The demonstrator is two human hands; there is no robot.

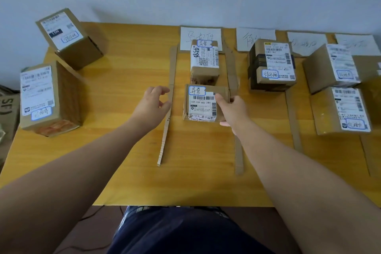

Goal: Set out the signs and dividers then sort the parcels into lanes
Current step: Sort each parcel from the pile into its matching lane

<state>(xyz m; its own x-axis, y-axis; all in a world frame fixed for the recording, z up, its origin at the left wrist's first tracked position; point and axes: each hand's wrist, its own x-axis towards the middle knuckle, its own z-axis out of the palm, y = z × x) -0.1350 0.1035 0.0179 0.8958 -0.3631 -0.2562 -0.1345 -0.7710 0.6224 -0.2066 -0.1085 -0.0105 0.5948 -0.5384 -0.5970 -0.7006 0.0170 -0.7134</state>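
Head view, looking down on a wooden table: the right hand grips a small brown parcel, thumb on its white label, fingers curled round its right edge. The label reads "159-159-A03 280" under a blue-ringed handwritten tag. The parcel lies in a lane between the left divider and the right divider, both cardboard strips, just in front of a second parcel and a handwritten paper sign. The left hand hovers loosely curled, holding nothing, just beside the left divider
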